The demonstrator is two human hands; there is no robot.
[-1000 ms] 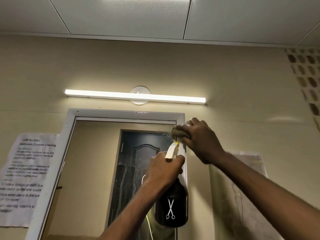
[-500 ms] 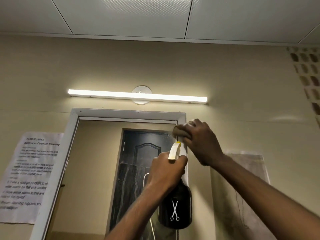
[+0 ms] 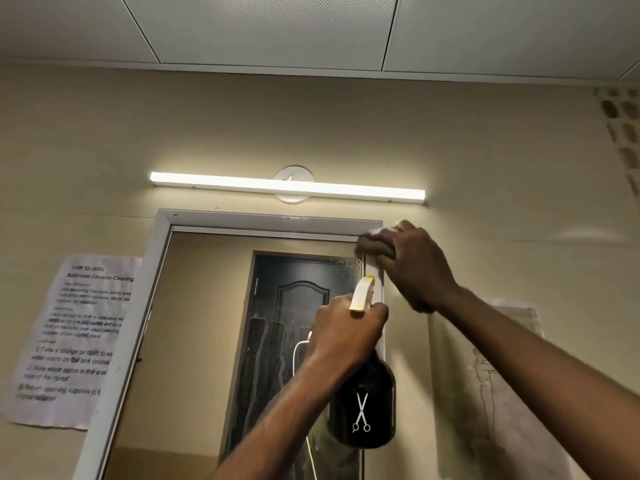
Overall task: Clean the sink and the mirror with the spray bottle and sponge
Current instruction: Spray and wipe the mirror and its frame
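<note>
Right hand [image 3: 414, 268] presses the sponge [image 3: 375, 247] at the mirror [image 3: 207, 323] top-right corner; unwiped glass lies left and below. Left hand [image 3: 346, 332] grips the spray bottle [image 3: 362, 407], upright.

Over the last sec my right hand [image 3: 414, 268] has carried the sponge [image 3: 375, 245] up the mirror's [image 3: 207, 323] right frame edge, from a bit below the top-right corner to right at it; sponge now touches the top rail. Left hand [image 3: 346, 332] w/ the spray bottle [image 3: 362, 403] has drifted slightly right and down in view. Head cam shifted a little too: light bar [image 3: 287, 187] and wall notice [image 3: 79, 337] sit a bit further right than before.
</note>
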